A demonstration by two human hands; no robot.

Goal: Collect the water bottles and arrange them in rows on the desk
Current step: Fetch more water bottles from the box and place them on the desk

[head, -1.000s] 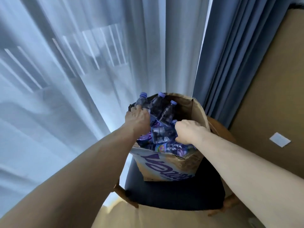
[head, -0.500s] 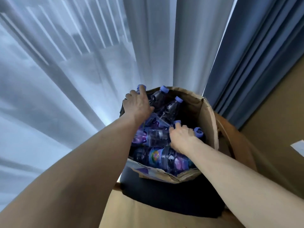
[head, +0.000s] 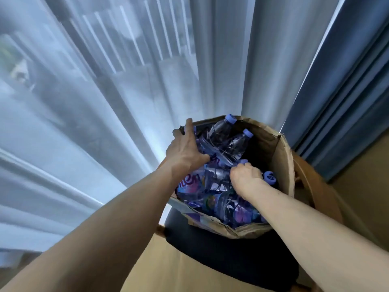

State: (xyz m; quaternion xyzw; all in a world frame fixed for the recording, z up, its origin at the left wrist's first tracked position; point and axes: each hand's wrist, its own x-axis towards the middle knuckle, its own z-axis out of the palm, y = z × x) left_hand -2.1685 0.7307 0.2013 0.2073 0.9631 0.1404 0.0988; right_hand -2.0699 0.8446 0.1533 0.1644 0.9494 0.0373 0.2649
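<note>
I have both hands inside the brown cardboard box [head: 282, 165] of clear purple-capped plastic water bottles [head: 235, 144] — left hand [head: 185, 150] wrapping a leaning bottle [head: 200, 144] at the left wall, right hand [head: 245, 175] curled over a crosswise bottle [head: 216, 178], cap pointing right.

A sheer white curtain [head: 101, 114] covered the window, glowing with pale daylight, and the vertical bars of a railing [head: 126, 49] showed faintly through it. A heavy blue drape [head: 347, 91] hung at its right, beside a tan wall [head: 370, 186]. Below stood a wooden-framed chair [head: 315, 186] with a dark seat cushion [head: 231, 260] on a beige floor [head: 168, 270].
</note>
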